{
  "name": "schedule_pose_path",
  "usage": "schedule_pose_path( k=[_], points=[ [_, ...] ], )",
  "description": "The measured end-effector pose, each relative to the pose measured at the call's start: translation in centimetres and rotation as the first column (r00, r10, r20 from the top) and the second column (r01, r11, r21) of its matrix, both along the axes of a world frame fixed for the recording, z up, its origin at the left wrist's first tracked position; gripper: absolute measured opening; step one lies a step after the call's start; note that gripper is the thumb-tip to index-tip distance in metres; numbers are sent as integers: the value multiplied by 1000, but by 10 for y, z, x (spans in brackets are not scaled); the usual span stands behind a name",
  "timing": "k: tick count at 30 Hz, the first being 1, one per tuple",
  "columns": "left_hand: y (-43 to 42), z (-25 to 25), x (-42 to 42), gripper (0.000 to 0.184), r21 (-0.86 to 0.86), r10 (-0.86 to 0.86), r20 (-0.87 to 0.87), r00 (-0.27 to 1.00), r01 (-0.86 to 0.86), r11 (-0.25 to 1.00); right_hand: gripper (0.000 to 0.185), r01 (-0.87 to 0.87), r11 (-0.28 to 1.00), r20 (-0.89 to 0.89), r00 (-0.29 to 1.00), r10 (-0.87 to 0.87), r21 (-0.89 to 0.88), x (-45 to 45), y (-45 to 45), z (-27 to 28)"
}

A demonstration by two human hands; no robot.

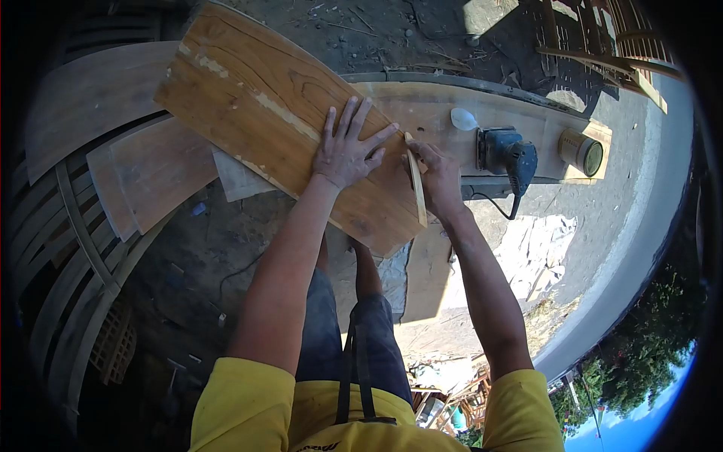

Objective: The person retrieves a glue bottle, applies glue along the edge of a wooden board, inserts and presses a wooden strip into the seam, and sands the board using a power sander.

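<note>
A brown wooden panel (263, 98) lies slantwise in front of me, with pale worn patches along its grain. My left hand (348, 154) rests flat on its face, fingers spread. At the panel's right end, my right hand (440, 177) is closed against a narrow pale edge strip (416, 188). Its fingers curl at the top of that strip, and whatever is inside them is hidden. Beneath the panel is a long light board (392, 98).
A blue power sander (508, 154) with a cord, a whitish piece (463, 119) and a round can (580, 152) sit on the light board. Curved wooden sheets (151, 166) and slatted frames (83, 218) stand at the left. Slatted wooden furniture (610, 45) is at upper right.
</note>
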State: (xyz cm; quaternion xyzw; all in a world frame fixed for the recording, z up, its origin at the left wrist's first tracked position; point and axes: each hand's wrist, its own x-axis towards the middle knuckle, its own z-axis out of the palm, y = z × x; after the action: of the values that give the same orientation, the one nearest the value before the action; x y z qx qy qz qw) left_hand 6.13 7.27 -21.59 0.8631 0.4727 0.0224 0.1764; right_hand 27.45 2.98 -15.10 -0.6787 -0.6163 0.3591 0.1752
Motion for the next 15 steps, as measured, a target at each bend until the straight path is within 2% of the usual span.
schedule_pose_path(
  k=[10, 15],
  points=[
    [-1, -4, -1, 65, 13, 4, 20, 1000, -4, 1000, 31, -10, 999, 16, 1000, 9, 45, 1, -1, -4],
    [0, -7, -1, 77, 21, 30, 41, 999, -31, 999, 31, -26, 997, 9, 1000, 25, 79, 3, 0, -6]
  ],
)
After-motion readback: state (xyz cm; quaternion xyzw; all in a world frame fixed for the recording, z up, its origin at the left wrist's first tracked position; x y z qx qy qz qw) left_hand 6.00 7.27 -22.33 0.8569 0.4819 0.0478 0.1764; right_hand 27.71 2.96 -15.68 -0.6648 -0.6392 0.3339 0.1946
